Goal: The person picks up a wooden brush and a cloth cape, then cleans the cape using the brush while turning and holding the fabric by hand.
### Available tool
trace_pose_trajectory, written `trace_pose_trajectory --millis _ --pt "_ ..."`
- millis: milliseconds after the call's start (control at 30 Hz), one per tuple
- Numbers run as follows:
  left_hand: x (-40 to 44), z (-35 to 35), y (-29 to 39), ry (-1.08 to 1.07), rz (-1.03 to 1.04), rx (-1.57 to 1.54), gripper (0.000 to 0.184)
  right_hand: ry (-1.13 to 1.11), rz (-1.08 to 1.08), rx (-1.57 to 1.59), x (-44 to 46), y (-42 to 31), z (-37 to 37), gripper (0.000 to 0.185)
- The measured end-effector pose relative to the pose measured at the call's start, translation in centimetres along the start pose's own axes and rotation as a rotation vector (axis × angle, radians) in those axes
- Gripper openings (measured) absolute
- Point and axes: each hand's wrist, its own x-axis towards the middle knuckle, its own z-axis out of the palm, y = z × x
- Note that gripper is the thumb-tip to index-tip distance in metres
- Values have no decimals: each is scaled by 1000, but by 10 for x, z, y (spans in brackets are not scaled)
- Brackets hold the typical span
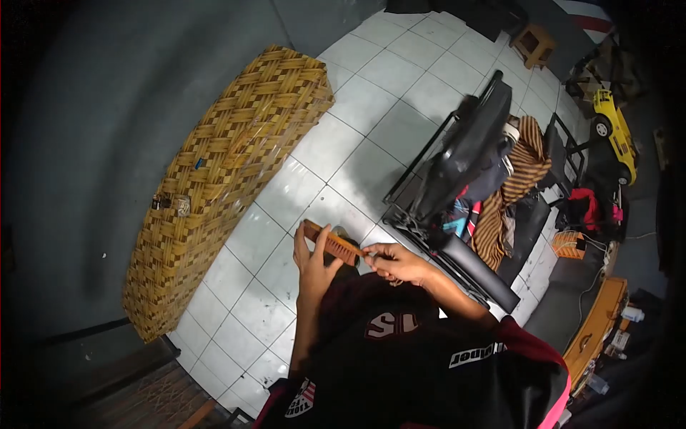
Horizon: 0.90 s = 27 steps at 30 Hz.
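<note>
Presently, the left hand [311, 262] is grasping a brush [341, 247], with the fingers and thumb placed around its wooden back and its reddish bristles. The brush is held in front of the person's dark shirt [400, 365], above the tiled floor [246, 304], and it is tilted, so that one end is near the right hand [398, 264]. The fingers of this right hand are bent inward, and their tips are at that end of the brush (whether they pinch it or only touch it, I cannot tell).

To the left of the brush, well apart from it, stands a long table [229, 143] which has a cover with woven pattern. On this table lie a small blue object [198, 164] and a few other little items, too small to recognise.

To the right of the brush there is a black-framed seat [475, 264], on which a brown striped cloth [527, 168] lies among other fabrics. Farther to the right of the brush, beyond this seat, are a yellow toy car [613, 136] and a wooden cabinet [594, 325].
</note>
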Motion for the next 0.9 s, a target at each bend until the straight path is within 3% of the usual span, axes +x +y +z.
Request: trace_pose_trajectory --millis 67,133,200,367,567,733,867,900 --pt "48 -18 -8 -19 2 -23 75 52 23 -19 17 -48 13 38" --pt "95 -30 -16 -61 -33 -203 73 200 -47 -319 37 -79 19 31" --pt "142 -36 -18 -144 37 -244 74 295 -160 -401 58 -101 11 30" --pt "257 -15 -22 -321 122 -312 67 479 -220 -241 110 -150 -23 26" --pt "411 20 -18 -397 217 -246 62 535 -378 -114 182 -223 -109 22" --pt "538 62 20 -502 386 -204 58 692 -402 -60 199 -299 -180 18" --pt "624 101 72 -635 510 -166 63 840 -462 -29 193 -350 -230 29" --pt "641 116 82 -648 582 -188 61 880 -393 -11 187 -364 -243 32"
